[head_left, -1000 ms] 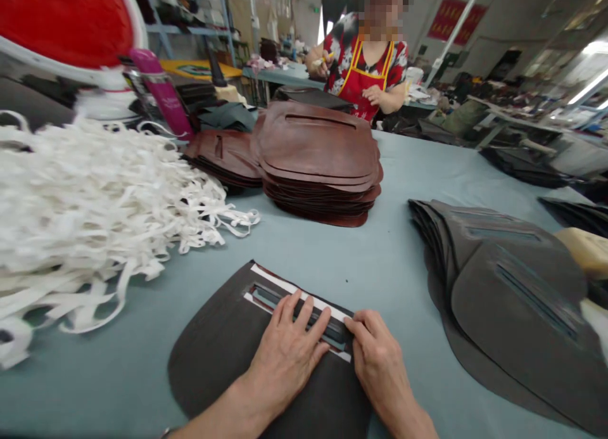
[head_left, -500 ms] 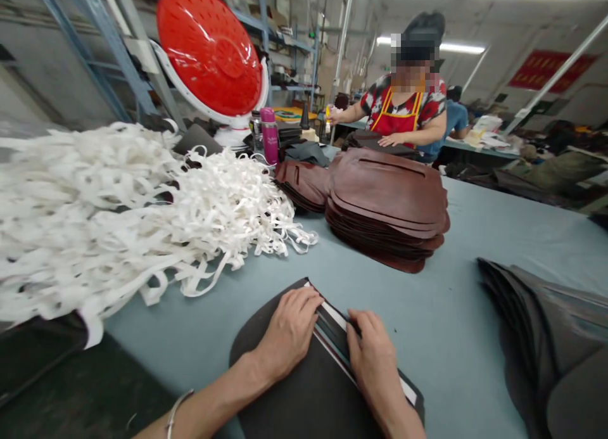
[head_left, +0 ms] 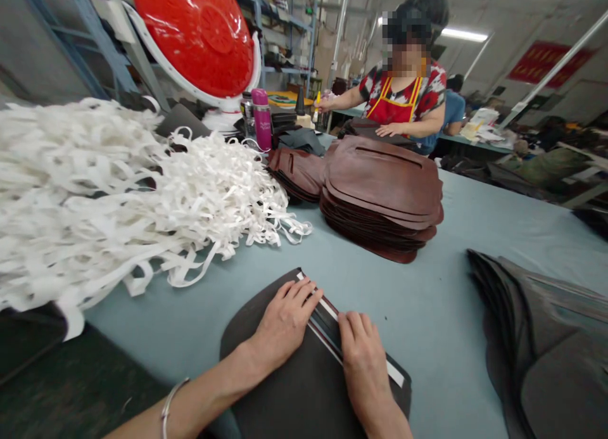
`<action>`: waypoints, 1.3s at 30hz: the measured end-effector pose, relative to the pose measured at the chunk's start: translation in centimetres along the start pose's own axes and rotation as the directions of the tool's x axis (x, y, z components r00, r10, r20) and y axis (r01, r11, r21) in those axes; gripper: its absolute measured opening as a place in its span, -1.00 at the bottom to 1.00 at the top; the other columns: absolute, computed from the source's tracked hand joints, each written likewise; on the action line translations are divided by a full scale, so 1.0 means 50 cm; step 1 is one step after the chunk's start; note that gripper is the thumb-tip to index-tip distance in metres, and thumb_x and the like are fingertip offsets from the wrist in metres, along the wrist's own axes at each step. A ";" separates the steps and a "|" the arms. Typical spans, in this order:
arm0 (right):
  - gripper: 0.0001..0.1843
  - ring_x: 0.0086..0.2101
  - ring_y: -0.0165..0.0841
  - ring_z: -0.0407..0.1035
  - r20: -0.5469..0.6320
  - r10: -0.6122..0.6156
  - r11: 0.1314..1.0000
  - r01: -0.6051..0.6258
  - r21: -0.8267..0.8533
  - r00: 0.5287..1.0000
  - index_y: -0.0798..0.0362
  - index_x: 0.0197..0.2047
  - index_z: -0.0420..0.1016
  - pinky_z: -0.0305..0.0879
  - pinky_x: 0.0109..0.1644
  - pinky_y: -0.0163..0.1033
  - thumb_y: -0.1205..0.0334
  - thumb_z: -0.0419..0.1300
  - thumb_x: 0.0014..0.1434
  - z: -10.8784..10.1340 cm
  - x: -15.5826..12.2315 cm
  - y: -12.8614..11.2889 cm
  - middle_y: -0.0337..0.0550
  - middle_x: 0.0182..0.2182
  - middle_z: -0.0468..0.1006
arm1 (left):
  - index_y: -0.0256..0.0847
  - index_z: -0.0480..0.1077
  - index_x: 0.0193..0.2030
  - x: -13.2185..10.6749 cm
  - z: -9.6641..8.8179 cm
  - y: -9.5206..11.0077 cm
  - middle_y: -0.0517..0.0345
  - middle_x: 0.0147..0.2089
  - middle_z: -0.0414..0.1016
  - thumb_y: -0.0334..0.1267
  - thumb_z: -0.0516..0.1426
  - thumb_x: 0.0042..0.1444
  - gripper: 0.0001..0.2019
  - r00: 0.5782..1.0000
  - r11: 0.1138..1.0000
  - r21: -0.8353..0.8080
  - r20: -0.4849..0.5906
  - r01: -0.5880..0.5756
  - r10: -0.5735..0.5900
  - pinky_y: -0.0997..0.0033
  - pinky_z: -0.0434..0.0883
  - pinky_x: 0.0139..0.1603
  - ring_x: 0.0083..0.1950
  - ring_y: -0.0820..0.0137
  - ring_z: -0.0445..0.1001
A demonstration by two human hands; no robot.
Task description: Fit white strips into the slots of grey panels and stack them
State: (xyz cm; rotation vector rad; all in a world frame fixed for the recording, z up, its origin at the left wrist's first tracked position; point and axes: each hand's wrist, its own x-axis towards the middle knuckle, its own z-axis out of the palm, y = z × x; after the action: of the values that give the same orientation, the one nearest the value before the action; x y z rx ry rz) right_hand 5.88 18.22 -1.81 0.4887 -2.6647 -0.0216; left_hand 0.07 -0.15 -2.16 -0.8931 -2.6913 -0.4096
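A dark grey leather-like panel (head_left: 294, 394) with a rounded side lies on the table in front of me. Near its straight edge runs a long slot (head_left: 329, 330), with a white strip (head_left: 395, 374) along the outer side and a thinner white line on the inner side. My left hand (head_left: 284, 318) rests on the panel at the slot's far end, fingers stretched over the strip. Farther down the same edge, my right hand (head_left: 365, 360) has its fingers together and bent over the strip, gripping the edge; its thumb is mostly hidden.
White tape loops (head_left: 190, 185) are heaped at left. Slotted brown leather panels (head_left: 380, 179) stand stacked ahead, with dark panels (head_left: 560, 356) at right. A pink bottle (head_left: 262, 121) and red round heater (head_left: 199, 33) are behind the tape. Across the table, a co-worker (head_left: 403, 97) holds a yellow tool.
The view has shifted slightly, so most things sit a little left and higher. My right hand's fingers have closed together over the strip; my left hand stays at the far end.
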 end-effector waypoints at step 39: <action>-0.69 -0.16 -0.27 0.26 0.140 0.474 0.721 -0.474 0.505 0.869 0.04 -0.08 0.33 0.28 -0.08 -0.12 0.53 0.02 0.15 -0.079 -0.197 0.077 -0.11 -0.22 0.38 | -0.29 0.19 0.24 -0.002 -0.005 0.120 -0.04 0.21 0.27 -0.34 -0.01 0.24 -0.58 0.963 0.962 -0.165 0.125 -0.216 0.238 0.03 0.15 0.35 0.31 0.20 0.15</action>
State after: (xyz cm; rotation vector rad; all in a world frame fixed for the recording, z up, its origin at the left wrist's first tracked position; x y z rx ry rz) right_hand 14.57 25.43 -1.94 -0.0682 -2.6913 0.8875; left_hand 3.86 4.34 -0.90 -1.3074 -2.6690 -0.5195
